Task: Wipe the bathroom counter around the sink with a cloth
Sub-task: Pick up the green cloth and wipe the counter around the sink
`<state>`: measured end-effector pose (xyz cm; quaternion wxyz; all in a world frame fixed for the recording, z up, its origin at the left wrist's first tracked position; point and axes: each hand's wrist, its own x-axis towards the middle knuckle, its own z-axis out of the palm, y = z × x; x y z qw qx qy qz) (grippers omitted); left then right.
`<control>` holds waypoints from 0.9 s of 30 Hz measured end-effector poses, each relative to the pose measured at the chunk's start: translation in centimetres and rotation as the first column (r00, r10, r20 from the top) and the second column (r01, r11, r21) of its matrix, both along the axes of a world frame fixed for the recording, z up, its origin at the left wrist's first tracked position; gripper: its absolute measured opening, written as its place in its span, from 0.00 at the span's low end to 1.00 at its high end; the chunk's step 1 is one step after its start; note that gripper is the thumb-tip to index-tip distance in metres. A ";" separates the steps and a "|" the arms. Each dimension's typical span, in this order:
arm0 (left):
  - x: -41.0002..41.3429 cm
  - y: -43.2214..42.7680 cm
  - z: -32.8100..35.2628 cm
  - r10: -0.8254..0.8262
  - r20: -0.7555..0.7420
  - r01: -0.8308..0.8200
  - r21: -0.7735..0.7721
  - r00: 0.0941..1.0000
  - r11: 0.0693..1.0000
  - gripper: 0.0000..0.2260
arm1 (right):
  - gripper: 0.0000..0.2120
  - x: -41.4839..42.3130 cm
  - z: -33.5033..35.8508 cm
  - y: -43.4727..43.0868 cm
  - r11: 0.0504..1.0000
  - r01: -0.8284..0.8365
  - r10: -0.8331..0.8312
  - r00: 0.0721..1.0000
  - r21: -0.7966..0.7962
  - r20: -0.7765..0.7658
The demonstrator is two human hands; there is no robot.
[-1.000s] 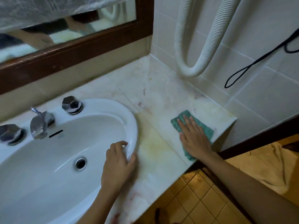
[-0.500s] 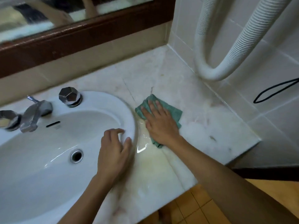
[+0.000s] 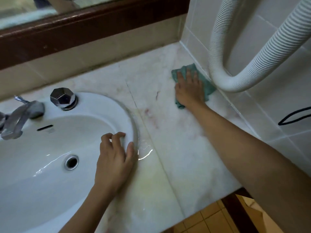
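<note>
A pale marble counter (image 3: pixel 178 148) surrounds a white oval sink (image 3: pixel 50 174). My right hand (image 3: pixel 189 90) lies flat, fingers spread, pressing a green cloth (image 3: pixel 207 86) onto the counter at the far right, against the tiled side wall. My left hand (image 3: pixel 114 158) grips the sink's right rim, fingers curled over the edge into the bowl. Most of the cloth is hidden under my right hand. Faint reddish and yellowish stains mark the counter between the sink and the cloth.
A chrome tap (image 3: pixel 18 118) and a chrome knob (image 3: pixel 63 98) stand at the sink's back. A white ribbed hose (image 3: pixel 235 81) loops down the tiled wall just right of the cloth. A black cable (image 3: pixel 294 117) hangs on the wall. A wood-framed mirror (image 3: pixel 84 24) runs behind.
My right hand has slid the cloth from beside the sink rim away to the far right, up against the side wall. My left hand has stayed on the sink rim.
</note>
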<state>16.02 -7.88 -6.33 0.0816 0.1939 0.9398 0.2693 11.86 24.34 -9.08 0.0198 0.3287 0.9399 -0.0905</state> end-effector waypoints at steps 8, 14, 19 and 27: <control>-0.2 -0.2 0.3 -0.012 -0.005 0.012 0.021 1.000 1.000 0.13 | 0.27 6.0 -0.2 -14.0 0.917 -0.397 0.393 0.916 -0.043 -0.084; -0.3 -0.1 0.3 -0.007 0.013 0.006 0.028 1.000 1.000 0.12 | 0.27 20.0 0.3 -12.9 0.855 -0.519 0.518 0.855 -0.008 -0.017; -0.2 -0.1 0.2 0.003 0.004 -0.003 0.034 1.000 0.999 0.11 | 0.28 19.5 -0.2 -3.3 0.981 -0.194 0.193 0.980 0.025 0.055; 0.3 0.0 0.5 0.054 0.007 -0.054 0.034 0.999 0.998 0.11 | 0.29 14.1 0.1 -12.7 0.978 -0.208 0.206 0.976 -0.024 -0.066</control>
